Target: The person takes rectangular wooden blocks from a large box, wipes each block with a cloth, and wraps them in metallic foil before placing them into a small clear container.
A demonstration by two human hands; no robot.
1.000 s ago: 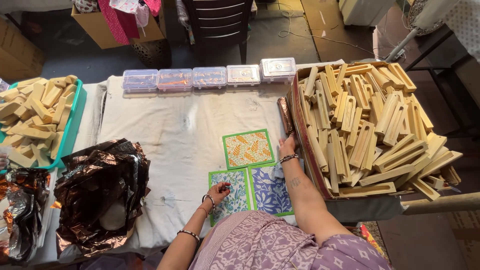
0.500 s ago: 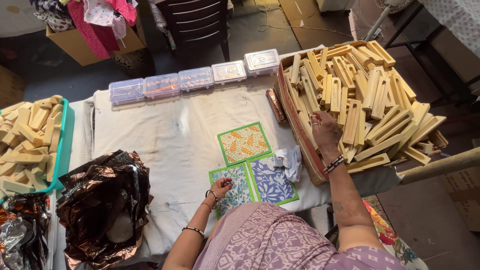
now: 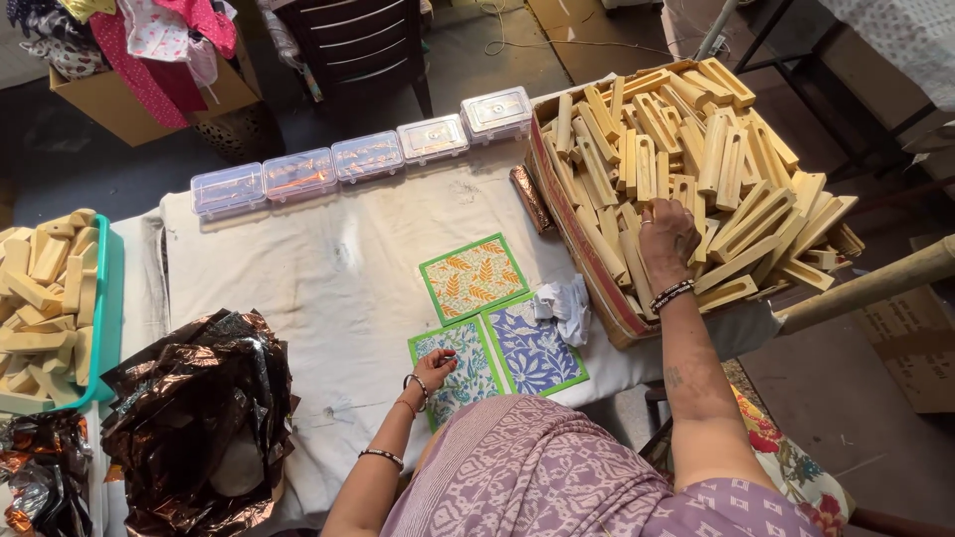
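My right hand (image 3: 665, 239) reaches into a cardboard box (image 3: 569, 224) heaped with pale wooden slotted blocks (image 3: 736, 169); its fingers curl over one block in the pile. My left hand (image 3: 435, 370) rests on a green-bordered printed card with a blue-green floral pattern (image 3: 456, 363), fingers bent. Beside it lie a blue floral card (image 3: 535, 348) and an orange leaf card (image 3: 470, 278). A crumpled white cloth (image 3: 565, 301) lies between the cards and the box.
A row of clear plastic boxes (image 3: 363, 156) lines the far edge of the white-covered table (image 3: 298, 278). Crumpled brown foil (image 3: 199, 398) sits at the left front. A teal tray of wooden blocks (image 3: 50, 298) stands far left. A dark chair (image 3: 358, 50) stands beyond.
My right hand left the table by the cards and moved up into the box onto the wooden blocks. The white cloth it held now lies on the table. Left hand stayed put.
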